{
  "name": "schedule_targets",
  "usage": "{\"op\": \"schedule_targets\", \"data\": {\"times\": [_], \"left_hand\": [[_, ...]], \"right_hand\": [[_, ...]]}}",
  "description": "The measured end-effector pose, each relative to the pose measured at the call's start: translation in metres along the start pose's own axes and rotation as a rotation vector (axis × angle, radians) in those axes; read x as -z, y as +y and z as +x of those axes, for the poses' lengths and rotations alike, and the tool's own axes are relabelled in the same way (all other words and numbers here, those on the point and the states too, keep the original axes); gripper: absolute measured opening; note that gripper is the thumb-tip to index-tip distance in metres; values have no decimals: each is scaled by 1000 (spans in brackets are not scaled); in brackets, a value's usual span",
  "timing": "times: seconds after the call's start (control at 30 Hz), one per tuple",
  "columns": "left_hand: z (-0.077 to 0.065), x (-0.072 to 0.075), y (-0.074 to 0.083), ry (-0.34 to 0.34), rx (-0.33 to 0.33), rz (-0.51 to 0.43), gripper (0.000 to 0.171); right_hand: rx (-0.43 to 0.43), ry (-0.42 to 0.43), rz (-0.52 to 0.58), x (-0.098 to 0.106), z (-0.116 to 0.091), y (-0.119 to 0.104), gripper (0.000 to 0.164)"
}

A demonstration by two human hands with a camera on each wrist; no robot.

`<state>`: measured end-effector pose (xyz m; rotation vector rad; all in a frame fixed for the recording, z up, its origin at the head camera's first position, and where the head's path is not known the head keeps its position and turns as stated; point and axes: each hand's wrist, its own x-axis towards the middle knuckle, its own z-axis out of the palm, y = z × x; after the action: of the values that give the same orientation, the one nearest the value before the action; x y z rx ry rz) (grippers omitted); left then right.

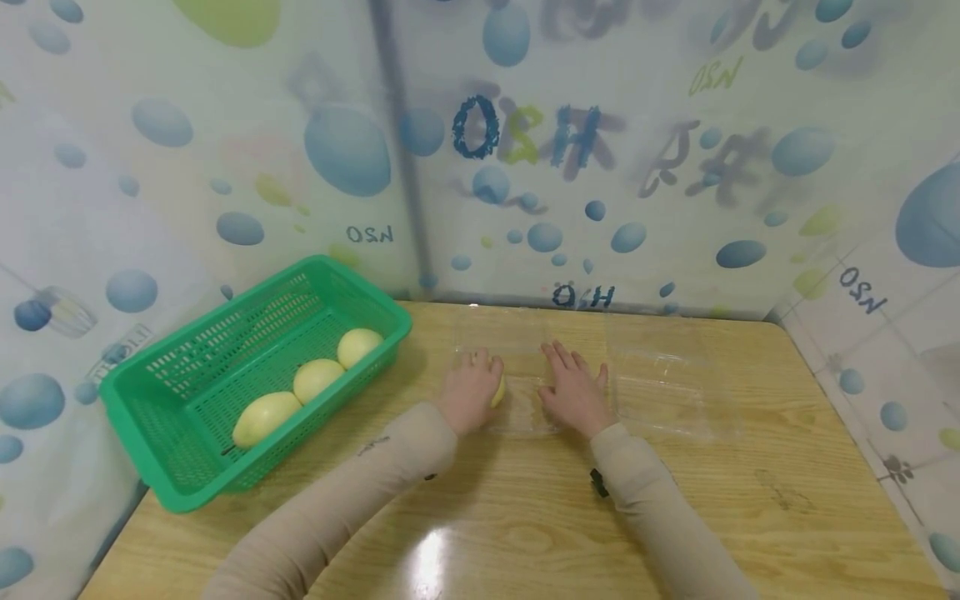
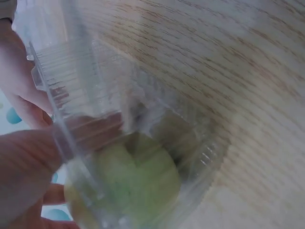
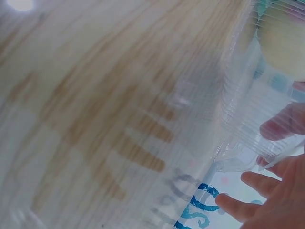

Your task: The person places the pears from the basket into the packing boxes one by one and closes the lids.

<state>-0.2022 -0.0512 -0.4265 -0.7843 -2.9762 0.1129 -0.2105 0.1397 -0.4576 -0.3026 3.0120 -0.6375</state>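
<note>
In the head view my left hand (image 1: 469, 392) is over the left end of a clear plastic container (image 1: 517, 417). It holds a pale yellow-green fruit (image 2: 133, 181), whose exact kind I cannot tell; the thumb lies against it inside the container and fingers show at its other side. At the container's right end is my right hand (image 1: 576, 396), fingers spread and fairly straight. The right wrist view shows one of its digits (image 3: 281, 125) behind the clear wall; whether it presses that wall is unclear. The container's lid part (image 1: 502, 329) stretches toward the back wall.
A green slotted basket (image 1: 225, 312) stands at left, with 3 more pale yellow fruits (image 1: 318, 381) along its near side. Another clear plastic container (image 1: 660, 396) lies to the right of my right hand. A patterned sheet (image 1: 645, 192) hangs behind the wooden table (image 1: 517, 533).
</note>
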Motion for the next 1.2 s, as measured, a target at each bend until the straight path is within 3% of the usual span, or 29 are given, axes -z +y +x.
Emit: {"op": "schedule_targets", "data": {"times": [0.23,0.63,0.77,1.0,1.2], "left_hand": [[-2,7,-3,-28,-3,-15,71],[-3,6,-1,-18,38,113,74],[-4,7,-3,-9,33,100,80],[-2,9,-5,-50,30,97,85],[1,12,-9,-30,49,2,81]], "right_hand": [[5,9,4,-1,1,1,69],[9,-12,12,0,0,-4,69],[10,-7,24,0,0,-4,69],[11,-2,19,-1,0,-3,69],[5,0,29,-2,0,-3,69]]}}
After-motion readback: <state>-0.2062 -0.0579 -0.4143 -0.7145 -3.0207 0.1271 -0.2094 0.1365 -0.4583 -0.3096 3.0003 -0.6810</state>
